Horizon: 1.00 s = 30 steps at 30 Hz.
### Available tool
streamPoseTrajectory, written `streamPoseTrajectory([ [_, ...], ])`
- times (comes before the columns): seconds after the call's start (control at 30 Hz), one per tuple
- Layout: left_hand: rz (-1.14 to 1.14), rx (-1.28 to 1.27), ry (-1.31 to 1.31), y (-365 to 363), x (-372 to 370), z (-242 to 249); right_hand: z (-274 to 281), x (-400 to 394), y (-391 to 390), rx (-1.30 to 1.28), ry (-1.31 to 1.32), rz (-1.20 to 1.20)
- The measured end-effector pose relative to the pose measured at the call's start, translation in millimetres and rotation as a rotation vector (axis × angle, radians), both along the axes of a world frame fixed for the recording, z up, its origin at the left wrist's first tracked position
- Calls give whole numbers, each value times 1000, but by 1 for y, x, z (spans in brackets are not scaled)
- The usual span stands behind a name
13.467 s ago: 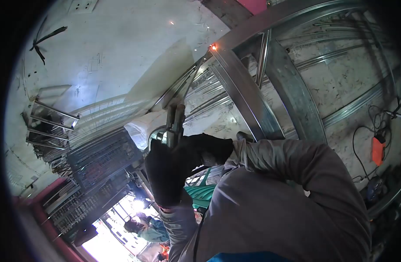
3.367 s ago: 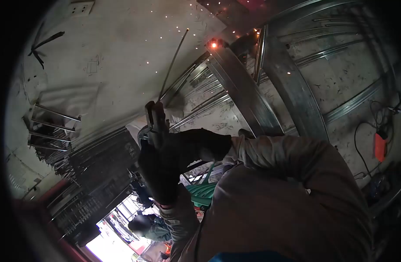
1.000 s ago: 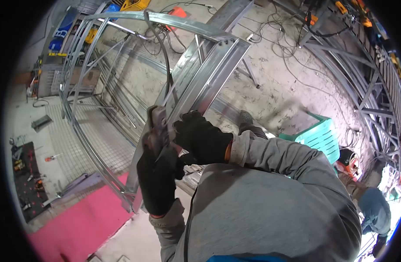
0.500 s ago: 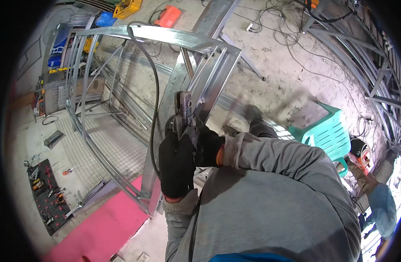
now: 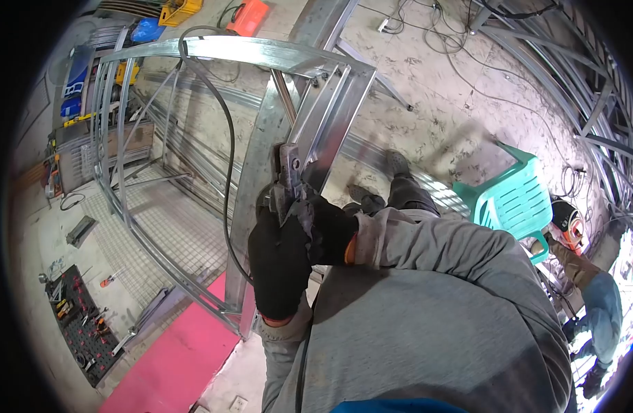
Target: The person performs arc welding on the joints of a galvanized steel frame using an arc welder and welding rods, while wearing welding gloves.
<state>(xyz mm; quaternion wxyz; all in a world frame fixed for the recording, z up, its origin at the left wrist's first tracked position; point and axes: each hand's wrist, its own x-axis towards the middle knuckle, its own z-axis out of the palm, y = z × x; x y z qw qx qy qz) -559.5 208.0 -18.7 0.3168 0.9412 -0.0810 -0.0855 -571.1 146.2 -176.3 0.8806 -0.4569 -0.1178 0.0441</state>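
Both my gloved hands are together in front of my chest, over a flat steel beam (image 5: pixel 254 158). My left hand (image 5: pixel 278 265), in a black glove, is closed around a worn grey clamp-like metal tool (image 5: pixel 289 165) with a round bolt near its top. My right hand (image 5: pixel 330 230) crosses in from the right, its fingers wrapped at the same tool's lower part. The tool points away from me, overlapping the beam. A dark cable (image 5: pixel 230 138) loops over a curved metal frame (image 5: pixel 227 49) and runs down beside my left hand.
At the right stands a green plastic stool (image 5: pixel 513 196), with another person's leg (image 5: pixel 599 303) behind it. A black tool board (image 5: pixel 82 323) lies at lower left, near a pink panel (image 5: pixel 175 351). Metal frames (image 5: pixel 578 76) fill the upper right, and loose cables (image 5: pixel 437 31) cross the floor.
The view has shifted slightly, so the frame and beam sit a little further left and higher. Both hands keep the same hold on the tool.
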Motion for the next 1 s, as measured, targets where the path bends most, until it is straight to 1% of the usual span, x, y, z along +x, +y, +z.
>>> streamPoseTrajectory([
  [0.03, 386, -298, 345, -3, -2, 2, 1, 3, 1, -130, -134, -73],
  [0.07, 386, -302, 345, -5, -1, 4, 3, 1, 1, -198, -203, -107],
  [0.1, 303, -266, 315, -7, -1, 6, 8, 1, 1, -265, -271, -144],
  [0.13, 263, -250, 301, -9, -1, 7, 26, -5, -1, -443, -225, -296],
  [0.17, 223, -234, 285, -11, -1, 8, 29, -7, -2, -532, -206, -373],
  [0.2, 164, -207, 209, -15, 0, 8, 32, -9, -2, -622, -181, -447],
  [0.27, 106, -181, 132, -21, 1, 10, 15, -11, -1, -70, 94, -136],
  [0.33, 127, -182, 167, -25, 2, 14, 3, -10, -1, 484, 360, 184],
  [0.37, 127, -181, 165, -18, 2, 10, -3, -11, 0, 627, 417, 268],
  [0.4, -133, 127, -146, -9, 3, 5, 2, -7, -2, 764, 485, 349],
  [0.43, -273, 283, -289, -5, 2, 3, 8, -6, -6, 441, 258, 194],
  [0.47, -395, 435, -457, -3, 1, 2, 14, -4, -9, 280, 140, 122],
  [0.5, -41, 137, -55, -10, 1, 7, 21, -3, -13, 118, 33, 36],
  [0.53, 312, -166, 345, -14, 2, 10, 26, -3, -16, 738, 450, 297],
  [0.57, 312, -166, 343, -14, 2, 9, 28, -2, -17, 1355, 870, 561],
  [0.6, 196, -122, 210, -13, 1, 6, 19, -4, -13, 1356, 869, 562],
  [0.63, 80, -78, 78, -13, 1, 4, 10, -5, -8, 795, 460, 328],
  [0.67, 80, -78, 77, -14, 1, 6, 2, -8, -3, 513, 241, 230],
  [0.7, 149, -119, 143, -17, 1, 8, 2, -6, -1, 231, 56, 91],
  [0.73, 218, -161, 209, -19, 1, 10, 2, -6, 1, 831, 332, 352],
  [0.8, 257, -166, 255, -21, 2, 12, 2, -7, 2, 1429, 609, 613],
  [0.87, 298, -171, 300, -17, 1, 11, -4, -10, 5, 1330, 620, 544],
  [0.9, 101, -25, 181, -9, 1, 6, -3, -9, 4, 1296, 623, 522],
  [0.93, -95, 120, 60, -4, 1, 3, -2, -9, 3, 1330, 611, 540],
  [0.97, -95, 120, 59, -2, 1, 2, -1, -9, 2, 1364, 600, 559],
  [1.0, -232, 252, -121, -2, 2, 2, 2, -7, 0, 1398, 588, 578],
])
